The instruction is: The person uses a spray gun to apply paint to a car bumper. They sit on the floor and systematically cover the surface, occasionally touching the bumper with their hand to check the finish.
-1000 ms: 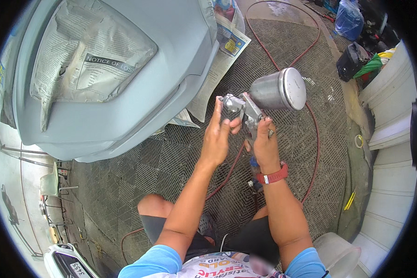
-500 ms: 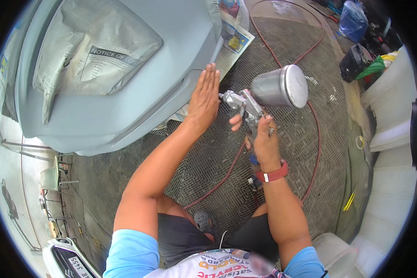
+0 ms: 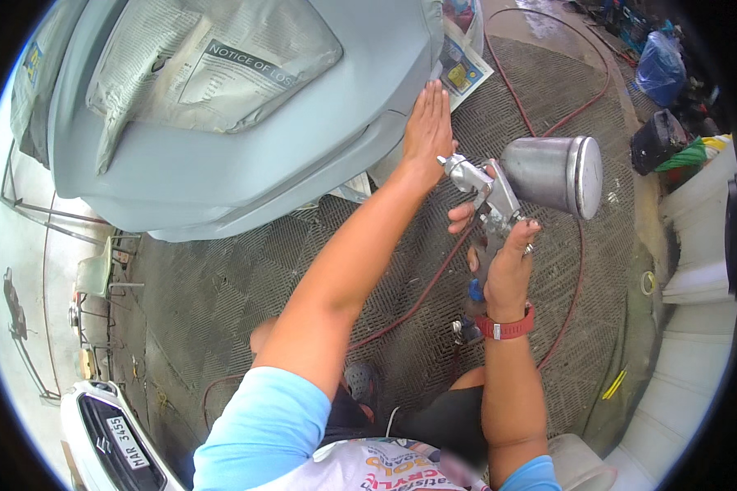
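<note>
A large, smooth grey car body part point(image 3: 336, 131), probably a bumper, fills the upper left, with crumpled newspaper point(image 3: 246, 74) masking a section of it. My left hand point(image 3: 428, 135) lies flat against its right edge, fingers stretched out together and holding nothing. In my right hand point(image 3: 506, 266) is a silver spray gun point(image 3: 487, 195), my fingers wrapped round its handle. Its metal paint cup point(image 3: 544, 173) points to the right, and its nozzle is close beside my left wrist. A blue fitting point(image 3: 476, 289) shows at the bottom of the handle.
A red hose point(image 3: 409, 307) curves over the patterned dark floor mat point(image 3: 237, 278). At the left stand a pale chair point(image 3: 96, 270) and the front of a white car point(image 3: 98, 417). A black bucket point(image 3: 657, 141) and blue plastic bag point(image 3: 662, 67) sit at the upper right, near white panelling point(image 3: 700, 245).
My left hand has slid up and right along the grey part's edge. My right hand still holds the spray gun, which has shifted right and slightly down in view. The whole view has shifted too.
</note>
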Demonstrator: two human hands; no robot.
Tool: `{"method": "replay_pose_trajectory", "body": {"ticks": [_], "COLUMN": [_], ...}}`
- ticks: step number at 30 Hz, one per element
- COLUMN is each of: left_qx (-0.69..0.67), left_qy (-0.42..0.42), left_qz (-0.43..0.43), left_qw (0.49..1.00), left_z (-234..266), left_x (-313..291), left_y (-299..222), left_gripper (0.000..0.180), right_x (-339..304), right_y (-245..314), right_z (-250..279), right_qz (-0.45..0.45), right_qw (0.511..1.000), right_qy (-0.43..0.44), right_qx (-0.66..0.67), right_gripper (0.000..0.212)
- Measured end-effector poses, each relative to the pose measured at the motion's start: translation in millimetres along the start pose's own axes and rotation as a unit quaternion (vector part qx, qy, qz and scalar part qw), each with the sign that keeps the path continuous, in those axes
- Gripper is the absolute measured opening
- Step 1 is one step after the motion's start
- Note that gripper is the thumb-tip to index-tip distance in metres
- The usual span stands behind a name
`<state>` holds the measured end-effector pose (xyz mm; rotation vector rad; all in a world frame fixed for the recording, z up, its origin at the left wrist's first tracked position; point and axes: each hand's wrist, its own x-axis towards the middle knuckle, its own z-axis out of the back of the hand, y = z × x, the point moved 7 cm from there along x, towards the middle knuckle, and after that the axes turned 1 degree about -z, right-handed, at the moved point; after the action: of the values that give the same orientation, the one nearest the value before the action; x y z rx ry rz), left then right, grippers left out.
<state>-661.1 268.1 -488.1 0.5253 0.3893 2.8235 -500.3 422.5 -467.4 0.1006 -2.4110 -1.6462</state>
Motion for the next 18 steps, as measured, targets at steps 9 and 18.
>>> {"method": "replay_pose_trajectory", "body": {"ticks": [9, 18], "left_qx": [0.017, -0.013], "left_qy": [0.103, -0.034], "left_qz": [0.091, 0.138], "left_qw": [0.99, 0.99], "left_z": [77.8, 162.5], "left_x": [-216.8, -199.6], "left_y": [68.4, 108.3], "left_gripper": [0.096, 0.099], "right_x": [-26.0, -13.5], "right_y": [9.7, 36.4], "right_z": [-70.8, -74.7], "right_qz": [0.01, 0.058], "right_qw": [0.982, 0.991], "right_qy": [0.186, 0.121], "right_qx": [0.028, 0.021], "right_gripper": [0.092, 0.094]}}
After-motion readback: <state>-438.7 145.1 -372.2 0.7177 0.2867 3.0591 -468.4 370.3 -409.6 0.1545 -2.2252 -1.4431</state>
